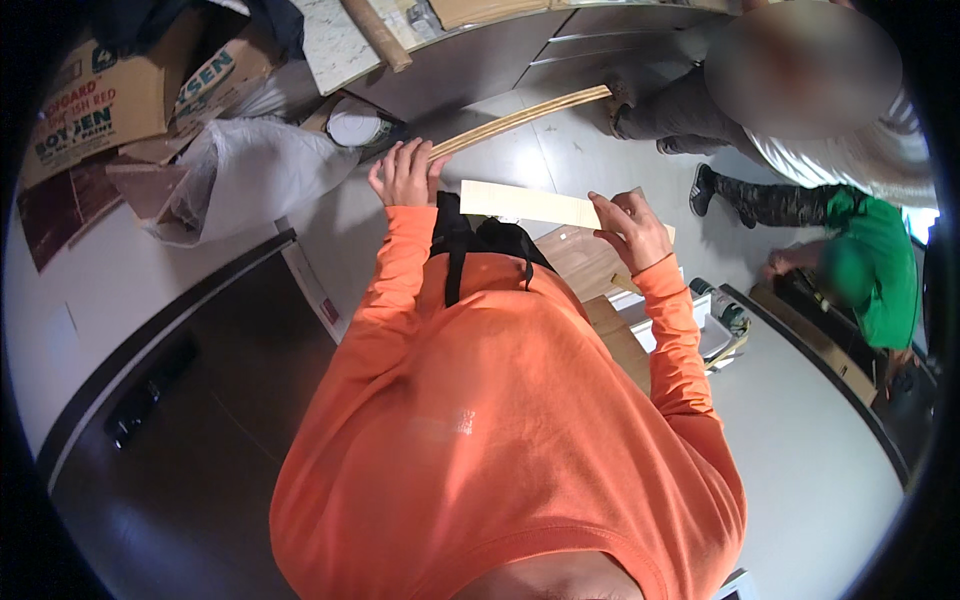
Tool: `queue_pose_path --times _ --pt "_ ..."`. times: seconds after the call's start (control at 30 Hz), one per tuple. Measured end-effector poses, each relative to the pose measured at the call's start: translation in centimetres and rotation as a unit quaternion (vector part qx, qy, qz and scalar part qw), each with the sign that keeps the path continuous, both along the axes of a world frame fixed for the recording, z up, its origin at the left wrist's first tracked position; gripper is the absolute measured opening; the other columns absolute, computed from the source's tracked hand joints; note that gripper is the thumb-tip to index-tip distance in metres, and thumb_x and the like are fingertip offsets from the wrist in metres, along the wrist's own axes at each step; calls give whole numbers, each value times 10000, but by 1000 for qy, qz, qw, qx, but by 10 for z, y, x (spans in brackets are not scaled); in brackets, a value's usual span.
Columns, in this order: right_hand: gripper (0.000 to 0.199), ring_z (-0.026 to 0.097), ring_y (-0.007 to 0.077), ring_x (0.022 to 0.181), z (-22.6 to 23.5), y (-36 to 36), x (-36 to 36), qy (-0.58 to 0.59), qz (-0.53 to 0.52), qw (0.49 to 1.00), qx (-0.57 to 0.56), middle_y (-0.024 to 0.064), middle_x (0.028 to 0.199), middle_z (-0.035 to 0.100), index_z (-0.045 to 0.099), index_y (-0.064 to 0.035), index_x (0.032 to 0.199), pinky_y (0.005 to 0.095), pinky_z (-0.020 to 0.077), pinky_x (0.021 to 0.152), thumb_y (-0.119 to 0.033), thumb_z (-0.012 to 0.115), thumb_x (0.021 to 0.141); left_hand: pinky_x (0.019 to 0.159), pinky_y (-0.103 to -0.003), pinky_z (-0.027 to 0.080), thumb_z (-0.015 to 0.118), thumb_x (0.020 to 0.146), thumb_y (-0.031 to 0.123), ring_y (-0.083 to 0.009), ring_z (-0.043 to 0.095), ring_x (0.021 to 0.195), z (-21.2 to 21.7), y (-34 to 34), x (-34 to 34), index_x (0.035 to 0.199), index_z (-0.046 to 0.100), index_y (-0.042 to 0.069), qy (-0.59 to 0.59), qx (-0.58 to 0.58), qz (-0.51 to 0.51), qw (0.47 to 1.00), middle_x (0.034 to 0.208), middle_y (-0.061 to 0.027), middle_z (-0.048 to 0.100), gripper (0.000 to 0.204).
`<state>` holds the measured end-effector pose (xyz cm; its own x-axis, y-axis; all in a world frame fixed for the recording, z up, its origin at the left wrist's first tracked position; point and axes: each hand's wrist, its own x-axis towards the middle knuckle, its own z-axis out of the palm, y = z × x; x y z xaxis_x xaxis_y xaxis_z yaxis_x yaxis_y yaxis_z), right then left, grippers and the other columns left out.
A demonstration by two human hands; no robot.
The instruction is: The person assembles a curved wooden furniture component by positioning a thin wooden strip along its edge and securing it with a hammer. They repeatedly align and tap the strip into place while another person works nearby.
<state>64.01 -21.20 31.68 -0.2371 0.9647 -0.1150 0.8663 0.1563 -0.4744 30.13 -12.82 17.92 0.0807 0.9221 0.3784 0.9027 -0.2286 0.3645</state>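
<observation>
In my left hand (408, 172), the fingers are closed on one end of a long, narrow wooden strip (520, 117). Its edge looks layered like plywood, and its far end points up and to the right. My right hand (632, 225) pinches a pale, flat wooden strip (528, 203) near its right end. That piece lies crosswise in front of my body, its free left end close to my left wrist and apart from the hand. Both forearms are in orange sleeves.
Cardboard boxes (110, 110) and a clear plastic bag (250, 175) stand at left, beside a white bucket (355, 125). A counter (340, 50) runs along the far side. One person (740, 110) stands at far right; another in green (885, 270) bends low. A white bin (712, 335) stands near my right forearm.
</observation>
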Motion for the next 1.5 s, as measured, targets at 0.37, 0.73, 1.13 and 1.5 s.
queue_pose_path --times 0.37,0.73,1.13,1.5 --pt "458 612 268 994 4 116 -16 12 138 990 23 37 1085 643 664 -116 1130 395 492 844 -245 804 714 670 -255 433 834 777 184 -126 502 888 -8 -30 -2 1197 644 158 -338 -174 251 890 1134 -73 498 462" --pt "468 644 271 1030 -29 146 -8 61 207 973 -76 62 1265 642 648 -114 1154 391 507 844 -337 783 766 1008 -502 484 521 946 460 -376 573 1171 5 -40 -5 1481 326 61 -885 -188 104 413 1264 -233 566 695" --pt "494 640 308 1024 -30 142 -18 71 256 964 6 79 1145 667 641 -139 1212 421 506 863 -373 752 790 885 -403 571 675 878 85 -255 582 1147 51 -46 -1 1493 333 101 -741 -329 227 539 1332 -135 489 704" --pt "566 624 317 1031 -38 140 -12 59 244 966 -56 89 1143 618 584 -135 1258 426 503 881 -197 783 732 966 -384 510 695 868 120 -266 571 1167 60 -50 -1 1539 256 182 -719 -374 226 541 1331 -199 538 805"
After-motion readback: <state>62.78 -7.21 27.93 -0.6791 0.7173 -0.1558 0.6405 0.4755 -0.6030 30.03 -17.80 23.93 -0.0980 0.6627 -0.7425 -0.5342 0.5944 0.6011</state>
